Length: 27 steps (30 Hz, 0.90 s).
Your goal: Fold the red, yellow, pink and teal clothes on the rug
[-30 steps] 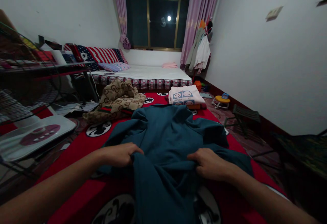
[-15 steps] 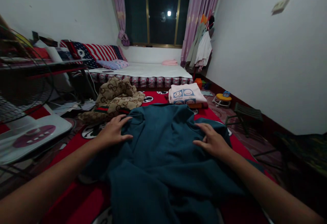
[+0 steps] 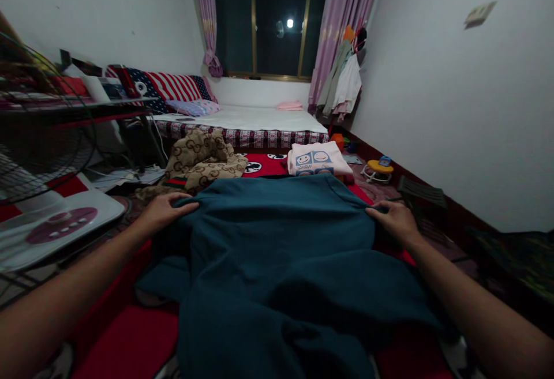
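A dark teal long-sleeved shirt (image 3: 277, 246) lies spread in front of me, its upper edge pulled wide and its lower part in loose folds. On its left side, my left hand (image 3: 167, 210) pinches the cloth near the shoulder between thumb and fingers. Opposite it, my right hand (image 3: 393, 217) grips the other shoulder the same way. The cloth between both hands is drawn fairly taut. Beneath the shirt is a red cover (image 3: 125, 333) with black-and-white round prints.
Beyond the shirt sit a brown patterned garment (image 3: 203, 162) and a folded pale pink garment (image 3: 319, 158). At left are a fan (image 3: 43, 160) and a cluttered desk (image 3: 121, 102). A bed (image 3: 251, 118) stands under the window; a yellow stool (image 3: 378, 167) and a folding stool (image 3: 422, 191) are right.
My hands have moved apart and closed on the shirt's two shoulders. The upper part of the shirt is now stretched wider and smoother.
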Each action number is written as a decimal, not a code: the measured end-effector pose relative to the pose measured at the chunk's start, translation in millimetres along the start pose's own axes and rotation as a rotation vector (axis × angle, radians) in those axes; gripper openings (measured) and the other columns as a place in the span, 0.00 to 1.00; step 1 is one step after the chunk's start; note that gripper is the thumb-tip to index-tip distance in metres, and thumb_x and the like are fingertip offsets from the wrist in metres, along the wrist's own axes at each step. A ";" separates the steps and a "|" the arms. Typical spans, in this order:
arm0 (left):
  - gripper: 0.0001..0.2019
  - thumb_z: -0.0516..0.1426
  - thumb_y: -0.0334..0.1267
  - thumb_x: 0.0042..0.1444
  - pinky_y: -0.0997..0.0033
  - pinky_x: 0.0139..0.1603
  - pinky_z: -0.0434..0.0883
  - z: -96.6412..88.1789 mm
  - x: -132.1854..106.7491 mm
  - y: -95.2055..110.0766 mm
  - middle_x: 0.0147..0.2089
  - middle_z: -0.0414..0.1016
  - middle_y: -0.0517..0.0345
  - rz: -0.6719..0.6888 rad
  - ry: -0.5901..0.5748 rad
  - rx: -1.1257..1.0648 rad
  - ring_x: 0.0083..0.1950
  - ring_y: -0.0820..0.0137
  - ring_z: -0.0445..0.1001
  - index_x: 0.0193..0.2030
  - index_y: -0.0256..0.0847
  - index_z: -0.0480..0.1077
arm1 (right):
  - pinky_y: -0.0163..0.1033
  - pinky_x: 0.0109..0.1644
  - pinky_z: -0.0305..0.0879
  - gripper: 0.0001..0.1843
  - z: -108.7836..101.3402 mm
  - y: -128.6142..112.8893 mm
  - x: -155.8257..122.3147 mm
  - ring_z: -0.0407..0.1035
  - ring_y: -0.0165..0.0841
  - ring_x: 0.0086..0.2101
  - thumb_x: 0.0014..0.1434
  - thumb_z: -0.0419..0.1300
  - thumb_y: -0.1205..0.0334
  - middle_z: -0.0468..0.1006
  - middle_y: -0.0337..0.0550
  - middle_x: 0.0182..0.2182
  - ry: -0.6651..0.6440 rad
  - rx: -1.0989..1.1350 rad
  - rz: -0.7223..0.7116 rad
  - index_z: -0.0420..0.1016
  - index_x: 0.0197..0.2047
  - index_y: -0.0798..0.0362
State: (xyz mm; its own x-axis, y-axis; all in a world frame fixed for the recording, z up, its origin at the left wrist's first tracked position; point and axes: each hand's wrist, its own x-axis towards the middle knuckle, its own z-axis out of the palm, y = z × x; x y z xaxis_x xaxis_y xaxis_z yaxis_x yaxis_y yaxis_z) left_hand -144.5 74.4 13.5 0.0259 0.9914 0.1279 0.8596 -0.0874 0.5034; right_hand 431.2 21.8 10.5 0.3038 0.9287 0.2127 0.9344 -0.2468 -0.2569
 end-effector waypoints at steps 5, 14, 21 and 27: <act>0.16 0.54 0.42 0.52 0.55 0.50 0.69 0.5 -6.7 28.6 0.49 0.74 0.46 0.050 0.043 0.362 0.50 0.52 0.72 0.45 0.39 0.75 | 0.45 0.37 0.64 0.17 -5.0 -38.7 4.6 0.73 0.47 0.40 0.59 0.53 0.63 0.69 0.60 0.50 0.040 -0.384 -0.021 0.75 0.48 0.54; 0.23 0.54 0.42 0.56 0.63 0.53 0.68 62.0 25.9 124.0 0.59 0.66 0.48 0.285 0.023 0.265 0.55 0.57 0.69 0.59 0.43 0.64 | 0.47 0.49 0.66 0.33 41.1 -122.3 34.9 0.69 0.48 0.49 0.57 0.58 0.54 0.60 0.59 0.57 -0.028 -0.062 -0.080 0.57 0.63 0.53; 0.36 0.61 0.46 0.50 0.62 0.52 0.68 93.0 84.8 113.2 0.57 0.67 0.34 0.006 -0.029 0.131 0.55 0.53 0.71 0.62 0.32 0.55 | 0.49 0.51 0.64 0.54 72.1 -103.7 68.2 0.66 0.48 0.53 0.49 0.64 0.45 0.66 0.66 0.56 -0.151 0.106 0.137 0.42 0.68 0.61; 0.13 0.62 0.40 0.47 0.67 0.46 0.70 109.7 87.4 117.4 0.41 0.78 0.46 0.050 -0.018 0.076 0.47 0.57 0.75 0.39 0.36 0.72 | 0.43 0.46 0.65 0.23 66.9 -111.5 61.2 0.72 0.45 0.46 0.52 0.60 0.50 0.78 0.52 0.44 -0.160 0.127 -0.072 0.73 0.48 0.54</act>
State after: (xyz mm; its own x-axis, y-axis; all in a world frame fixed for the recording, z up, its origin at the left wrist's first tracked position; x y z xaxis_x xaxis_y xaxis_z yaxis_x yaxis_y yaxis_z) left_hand 14.6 161.4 -10.0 0.0783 0.9876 0.1360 0.8933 -0.1301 0.4302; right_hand 333.1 124.7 -10.9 0.1946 0.9772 0.0845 0.9186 -0.1513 -0.3652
